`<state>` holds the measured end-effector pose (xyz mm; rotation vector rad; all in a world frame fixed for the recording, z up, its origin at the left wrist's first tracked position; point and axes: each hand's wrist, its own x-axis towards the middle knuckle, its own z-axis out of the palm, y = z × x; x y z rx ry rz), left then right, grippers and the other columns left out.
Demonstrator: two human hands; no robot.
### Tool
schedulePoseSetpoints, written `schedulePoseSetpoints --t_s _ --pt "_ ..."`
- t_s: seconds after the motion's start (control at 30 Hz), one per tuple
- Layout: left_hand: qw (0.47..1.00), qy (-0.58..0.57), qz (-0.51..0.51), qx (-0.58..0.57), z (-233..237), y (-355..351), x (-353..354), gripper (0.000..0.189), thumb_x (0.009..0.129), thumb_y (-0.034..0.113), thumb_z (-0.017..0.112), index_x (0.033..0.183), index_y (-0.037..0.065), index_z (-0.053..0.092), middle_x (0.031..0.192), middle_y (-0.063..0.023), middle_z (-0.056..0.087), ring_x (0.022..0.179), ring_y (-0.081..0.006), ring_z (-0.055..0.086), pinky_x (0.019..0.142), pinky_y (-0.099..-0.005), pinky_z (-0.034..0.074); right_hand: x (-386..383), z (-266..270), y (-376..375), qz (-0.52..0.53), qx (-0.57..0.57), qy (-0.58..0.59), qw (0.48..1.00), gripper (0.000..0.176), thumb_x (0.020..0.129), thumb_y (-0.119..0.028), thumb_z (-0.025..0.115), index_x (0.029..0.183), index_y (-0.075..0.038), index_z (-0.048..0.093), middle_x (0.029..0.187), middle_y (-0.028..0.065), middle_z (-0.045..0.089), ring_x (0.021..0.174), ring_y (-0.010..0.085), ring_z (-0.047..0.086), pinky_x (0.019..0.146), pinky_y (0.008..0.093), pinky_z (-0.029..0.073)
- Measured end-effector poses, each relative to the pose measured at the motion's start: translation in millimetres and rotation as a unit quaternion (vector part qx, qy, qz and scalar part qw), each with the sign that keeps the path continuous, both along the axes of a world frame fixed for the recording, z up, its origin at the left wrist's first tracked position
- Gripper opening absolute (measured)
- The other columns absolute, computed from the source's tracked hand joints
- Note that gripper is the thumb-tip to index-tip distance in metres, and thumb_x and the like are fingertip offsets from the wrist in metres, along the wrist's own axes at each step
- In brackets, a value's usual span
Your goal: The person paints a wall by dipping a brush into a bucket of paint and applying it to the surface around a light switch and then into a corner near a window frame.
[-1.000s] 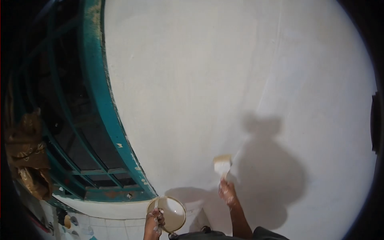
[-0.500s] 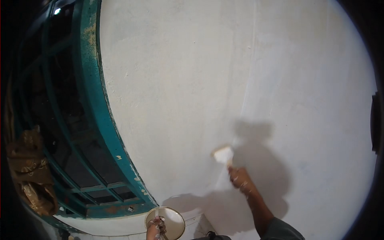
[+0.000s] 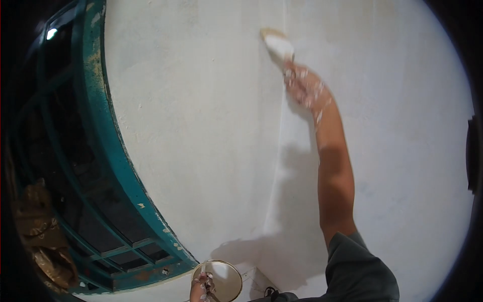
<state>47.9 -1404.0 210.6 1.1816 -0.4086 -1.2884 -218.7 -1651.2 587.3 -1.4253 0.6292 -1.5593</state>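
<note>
My right hand [image 3: 303, 85], spotted with white paint, is closed round the handle of a wide paint brush [image 3: 279, 45] high up at the wall. The tips of its bristles lie against the pale wall [image 3: 201, 126], left of the wall's corner line. At the bottom, my left hand [image 3: 204, 287], also spotted with paint, is closed on a light stick-like handle at the near side of a round bucket [image 3: 234, 282]. White paint shows inside the bucket. What lies at the lower end of that handle is hidden.
A green window frame [image 3: 121, 151] with dark panes and chipped paint runs down the left side. Brown patterned cloth [image 3: 43, 231] hangs at the lower left. Pale tiles [image 3: 256, 282] show at the bottom, beside the bucket. My arm's shadow falls on the wall.
My right hand has moved far up the wall with the brush, and the arm is now stretched out. My left hand and the bucket appear slightly further right as the view has shifted.
</note>
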Motion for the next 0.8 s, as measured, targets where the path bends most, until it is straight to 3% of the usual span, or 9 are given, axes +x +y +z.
schedulePoseSetpoints --t_s 0.1,0.13,0.23,0.33,0.4,0.5,0.57,0.73,0.8 --pt "1.000 0.016 0.008 0.008 -1.5 4.4 3.0 0.020 0.087 0.026 0.042 0.088 0.011 0.055 0.051 0.0041 0.042 0.038 -0.0077 0.034 0.033 -0.0192 0.028 4.1 -84.1 -1.6 0.039 0.051 -0.007 0.998 0.031 0.080 -0.041 0.057 0.067 -0.016 0.045 0.051 -0.0070 0.040 0.034 0.0027 0.029 0.028 0.0179 0.022" --pt "1.000 0.023 0.013 0.009 -1.7 4.8 3.4 0.020 0.087 0.026 0.042 0.088 0.011 0.055 0.051 0.0042 0.042 0.037 -0.0076 0.034 0.033 -0.0191 0.028 4.1 -110.8 11.3 0.025 0.087 0.059 0.994 0.033 0.081 -0.044 0.054 0.063 -0.018 0.044 0.049 -0.0073 0.038 0.035 0.0033 0.030 0.030 0.0182 0.022" --pt "0.999 0.036 0.024 0.017 -3.3 8.7 5.5 0.020 0.087 0.026 0.042 0.087 0.011 0.055 0.051 0.0042 0.042 0.037 -0.0076 0.034 0.033 -0.0190 0.028 13.0 -198.4 33.9 0.070 0.147 0.033 0.986 0.033 0.084 -0.039 0.051 0.062 -0.016 0.042 0.049 -0.0066 0.035 0.034 0.0031 0.025 0.030 0.0193 0.019" --pt "0.998 0.044 0.024 0.029 -6.4 8.1 5.4 0.020 0.087 0.025 0.041 0.086 0.011 0.055 0.051 0.0043 0.041 0.037 -0.0075 0.034 0.033 -0.0188 0.027 17.5 -222.9 50.1 0.052 0.226 0.064 0.971 0.032 0.085 -0.036 0.050 0.063 -0.014 0.041 0.050 -0.0060 0.034 0.035 0.0031 0.025 0.031 0.0193 0.018" --pt "0.998 0.044 0.034 0.024 -11.5 4.4 4.4 0.019 0.087 0.025 0.041 0.084 0.011 0.054 0.050 0.0044 0.041 0.037 -0.0074 0.034 0.032 -0.0184 0.026 16.9 -216.9 56.6 0.018 0.270 0.096 0.958 0.032 0.086 -0.035 0.050 0.064 -0.013 0.041 0.050 -0.0058 0.034 0.035 0.0030 0.026 0.031 0.0192 0.018" --pt "0.998 0.040 0.034 0.018 -11.8 -2.4 2.7 0.019 0.087 0.025 0.042 0.079 0.012 0.052 0.049 0.0046 0.040 0.036 -0.0075 0.033 0.031 -0.0180 0.024 15.4 -188.6 56.1 0.022 0.240 0.129 0.962 0.034 0.085 -0.036 0.050 0.064 -0.011 0.041 0.050 -0.0060 0.035 0.036 0.0031 0.027 0.031 0.0197 0.019" --pt "0.999 0.033 0.025 0.018 -9.7 -5.0 -0.9 0.019 0.087 0.025 0.042 0.077 0.012 0.052 0.049 0.0046 0.040 0.035 -0.0076 0.032 0.030 -0.0179 0.023 17.3 -162.2 48.3 -0.012 0.156 0.130 0.979 0.035 0.084 -0.036 0.051 0.067 -0.006 0.047 0.052 -0.0022 0.042 0.038 0.0049 0.035 0.031 0.0195 0.026" --pt "0.999 0.026 -0.023 0.031 -3.3 -9.7 -4.7 0.018 0.085 0.028 0.047 0.075 0.014 0.052 0.048 0.0057 0.038 0.034 -0.0060 0.030 0.030 -0.0184 0.022 29.1 -31.9 30.4 -0.084 -0.008 0.145 0.986 0.037 0.080 -0.042 0.056 0.075 -0.005 0.053 0.057 -0.0038 0.045 0.045 0.0028 0.041 0.036 0.0149 0.035" --pt "0.999 0.026 -0.021 0.024 -2.6 -16.5 -9.2 0.017 0.085 0.028 0.047 0.076 0.014 0.052 0.048 0.0057 0.038 0.034 -0.0059 0.030 0.029 -0.0183 0.022 35.2 26.8 27.1 -0.045 -0.087 0.112 0.989 0.033 0.080 -0.039 0.058 0.076 -0.007 0.051 0.056 -0.0040 0.045 0.041 0.0020 0.037 0.033 0.0148 0.032"
